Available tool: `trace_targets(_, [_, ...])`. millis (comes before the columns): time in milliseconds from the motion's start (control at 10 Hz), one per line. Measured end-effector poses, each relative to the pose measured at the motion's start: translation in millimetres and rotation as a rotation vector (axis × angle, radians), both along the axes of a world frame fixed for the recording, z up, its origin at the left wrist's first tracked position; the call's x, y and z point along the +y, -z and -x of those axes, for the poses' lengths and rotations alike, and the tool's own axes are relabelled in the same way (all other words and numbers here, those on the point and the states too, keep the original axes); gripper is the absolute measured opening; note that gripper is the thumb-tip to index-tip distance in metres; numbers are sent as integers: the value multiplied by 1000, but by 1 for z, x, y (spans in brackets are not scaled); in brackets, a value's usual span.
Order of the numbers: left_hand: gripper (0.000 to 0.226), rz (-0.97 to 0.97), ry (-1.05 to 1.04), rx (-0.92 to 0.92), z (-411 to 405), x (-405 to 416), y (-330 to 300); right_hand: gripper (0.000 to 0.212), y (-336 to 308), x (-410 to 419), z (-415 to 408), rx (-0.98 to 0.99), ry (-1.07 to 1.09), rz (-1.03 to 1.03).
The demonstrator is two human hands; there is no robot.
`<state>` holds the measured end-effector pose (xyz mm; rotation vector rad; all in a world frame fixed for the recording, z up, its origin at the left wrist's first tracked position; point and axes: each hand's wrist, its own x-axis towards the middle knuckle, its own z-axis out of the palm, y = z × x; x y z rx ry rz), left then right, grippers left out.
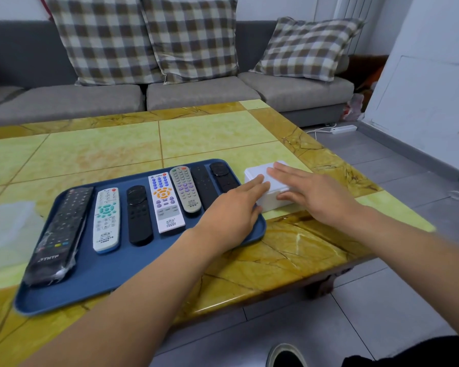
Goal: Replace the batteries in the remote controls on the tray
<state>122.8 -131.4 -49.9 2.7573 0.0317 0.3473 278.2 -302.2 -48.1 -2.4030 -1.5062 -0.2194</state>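
Reaching over the table, both hands meet at a white box that sits on the tabletop just beside the tray's far right corner. The right hand lies flat on the box lid, fingers straight and spread, thumb down against the near side wall; it presses rather than clasps. The left hand comes in from the other side, its straight fingers touching the box's left edge and top, with the heel of the hand hovering over the tray's right rim. Neither hand curls round anything.

Left of this two-handed contact, seven remotes lie side by side on the blue tray. Nearest the left hand are two black remotes, partly hidden by it; then a grey remote, a white remote, a black one, a white-and-teal remote, and farthest off a wrapped remote at the tray's left end.
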Motion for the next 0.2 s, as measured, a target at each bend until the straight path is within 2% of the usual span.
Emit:
trace_targets(100, [67,-18,12,69,0,-1,4,60,7,9,2,-60,48,27])
trace_targets(200, [73,77,0,14,2,8,-3,63,-4,20,-3,-60,81,156])
